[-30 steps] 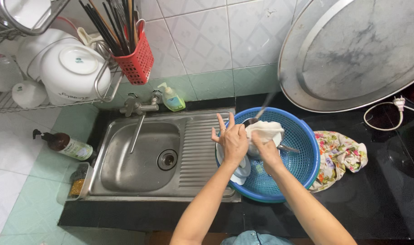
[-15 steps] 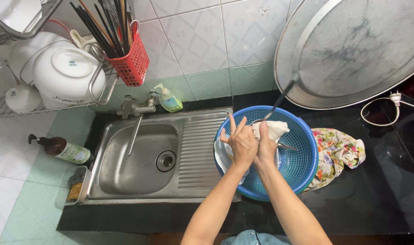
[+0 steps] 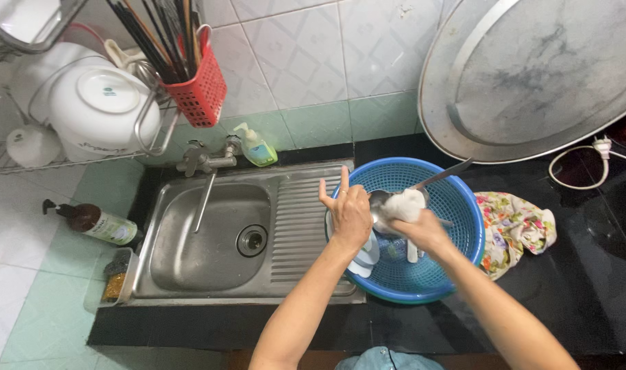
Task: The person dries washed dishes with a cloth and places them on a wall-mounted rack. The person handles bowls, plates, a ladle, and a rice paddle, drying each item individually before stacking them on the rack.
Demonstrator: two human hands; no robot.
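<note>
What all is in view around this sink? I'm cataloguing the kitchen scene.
ladle: one, metal, over the basket, in the left hand
cloth: one, white, against the ladle
basket: one, blue, right of the sink
sink: one, steel, centre left
tap: one, metal, behind the sink
soap bottle: one, green, by the tap
pump bottle: one, brown, left counter
utensil holder: one, red, on the rack
tray: one, large, metal, against the wall
floral cloth: one, right of the basket
left hand; right hand: over the basket

Steel sink (image 3: 210,240), soap bottle (image 3: 256,147), floral cloth (image 3: 518,229).
</note>
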